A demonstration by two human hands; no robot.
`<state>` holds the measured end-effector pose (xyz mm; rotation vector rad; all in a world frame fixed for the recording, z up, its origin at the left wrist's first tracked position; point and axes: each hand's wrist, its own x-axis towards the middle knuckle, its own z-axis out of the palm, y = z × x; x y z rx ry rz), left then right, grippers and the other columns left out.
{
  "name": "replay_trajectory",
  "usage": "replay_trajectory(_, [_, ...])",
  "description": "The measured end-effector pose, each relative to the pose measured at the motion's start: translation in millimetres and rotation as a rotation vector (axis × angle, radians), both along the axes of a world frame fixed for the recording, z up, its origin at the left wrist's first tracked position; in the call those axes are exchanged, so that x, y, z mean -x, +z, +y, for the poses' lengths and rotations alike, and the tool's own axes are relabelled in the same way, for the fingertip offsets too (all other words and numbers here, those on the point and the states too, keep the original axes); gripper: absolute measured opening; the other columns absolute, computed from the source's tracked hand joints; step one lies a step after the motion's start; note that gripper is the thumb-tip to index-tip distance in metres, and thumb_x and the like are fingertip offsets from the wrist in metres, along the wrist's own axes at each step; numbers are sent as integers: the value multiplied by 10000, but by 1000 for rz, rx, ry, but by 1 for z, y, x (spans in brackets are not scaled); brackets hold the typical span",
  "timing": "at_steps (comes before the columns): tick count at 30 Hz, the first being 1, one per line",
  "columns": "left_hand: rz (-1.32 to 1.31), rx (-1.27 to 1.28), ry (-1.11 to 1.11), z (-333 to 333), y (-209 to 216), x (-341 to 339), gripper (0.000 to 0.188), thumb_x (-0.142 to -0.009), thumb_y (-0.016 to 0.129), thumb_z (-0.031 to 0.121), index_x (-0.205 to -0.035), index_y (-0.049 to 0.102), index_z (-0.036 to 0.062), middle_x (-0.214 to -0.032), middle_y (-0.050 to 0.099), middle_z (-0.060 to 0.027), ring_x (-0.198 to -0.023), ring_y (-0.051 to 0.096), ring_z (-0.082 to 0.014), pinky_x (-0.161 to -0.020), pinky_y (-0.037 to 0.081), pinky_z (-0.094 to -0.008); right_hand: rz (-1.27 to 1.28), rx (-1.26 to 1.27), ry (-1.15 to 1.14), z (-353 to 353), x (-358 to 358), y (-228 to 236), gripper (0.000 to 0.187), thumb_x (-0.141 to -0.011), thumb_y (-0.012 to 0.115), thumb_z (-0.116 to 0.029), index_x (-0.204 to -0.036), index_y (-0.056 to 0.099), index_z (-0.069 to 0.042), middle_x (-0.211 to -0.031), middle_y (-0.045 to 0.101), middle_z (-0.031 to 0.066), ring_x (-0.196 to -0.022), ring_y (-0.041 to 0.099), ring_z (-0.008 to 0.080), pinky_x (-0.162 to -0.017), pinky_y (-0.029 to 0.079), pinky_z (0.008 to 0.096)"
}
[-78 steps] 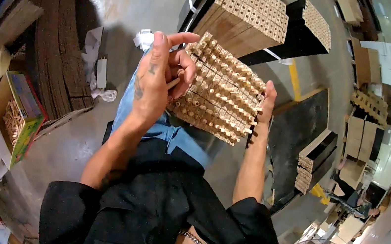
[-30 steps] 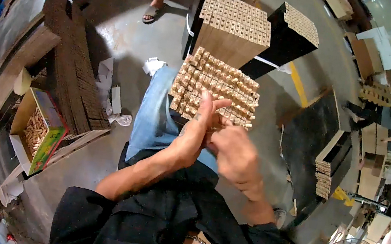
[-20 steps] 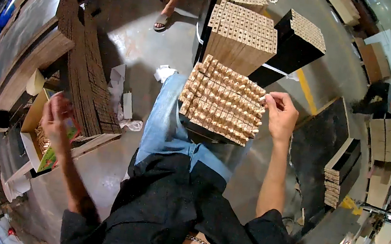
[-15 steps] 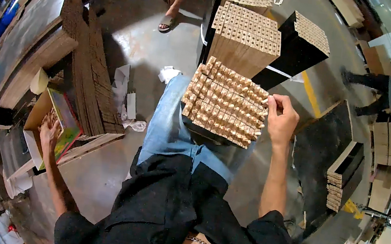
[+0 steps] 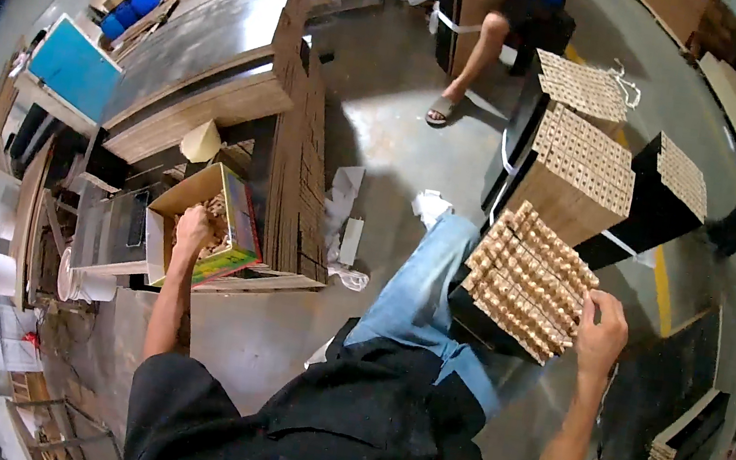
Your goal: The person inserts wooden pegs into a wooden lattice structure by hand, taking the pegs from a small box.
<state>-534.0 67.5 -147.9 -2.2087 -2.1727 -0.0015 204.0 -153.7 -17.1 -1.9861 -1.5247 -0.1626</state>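
My left hand [image 5: 194, 229] reaches down into an open cardboard box [image 5: 155, 243] with colourful printed sides. Small wooden dowels [image 5: 216, 226] lie in the box around it, and its fingertips are hidden among them. At the right edge of a stack of drilled boards [image 5: 531, 276], my right hand [image 5: 603, 334] has thumb and forefinger pinched together at one of the end pegs, apparently a wooden dowel. Rows of short dowels stick up from the stack's top, which sits just beyond my knees.
Behind the stack stand more bundles of drilled boards [image 5: 583, 171], some black-sided and strapped. On the left is a pile of long panels [image 5: 305, 174] beside the box. Another person's sandalled foot [image 5: 441, 113] rests on the floor ahead. A black board bundle [image 5: 680, 453] lies at right.
My view has swung left, so everything sits further right in it. The left hand is now deeper among the dowels in the box. My right hand stays at the stack's right edge.
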Motion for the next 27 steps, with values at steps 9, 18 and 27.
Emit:
replay_trajectory(9, [-88, -86, 115, -33, 68, -23, 286, -756, 620, 62, -1006, 754, 92, -981, 713, -195, -930, 681, -369, -825, 535, -463, 150, -93, -157, -22, 19, 24, 192, -949, 631, -101, -1104, 691, -5, -1117, 676, 156, -1036, 641, 321, -903, 500, 394])
replay_trajectory(18, [-1293, -109, -191, -78, 184, -264, 245, -1000, 576, 147, -1195, 668, 31, -910, 635, -32, -815, 620, -122, -698, 546, -272, 581, -171, 235, -30, 127, 52, 244, -890, 711, -103, -1113, 676, -11, -953, 704, 149, -846, 691, 244, -745, 550, 347])
replay_trajectory(27, [-1751, 761, -387, -179, 180, -499, 275, -1059, 495, 217, -1234, 607, 36, -789, 553, 45, -684, 475, -46, -617, 414, -222, 642, -276, 242, -45, 123, 57, 162, -878, 724, -68, -1033, 694, -38, -970, 716, 128, -867, 703, 245, -778, 553, 323])
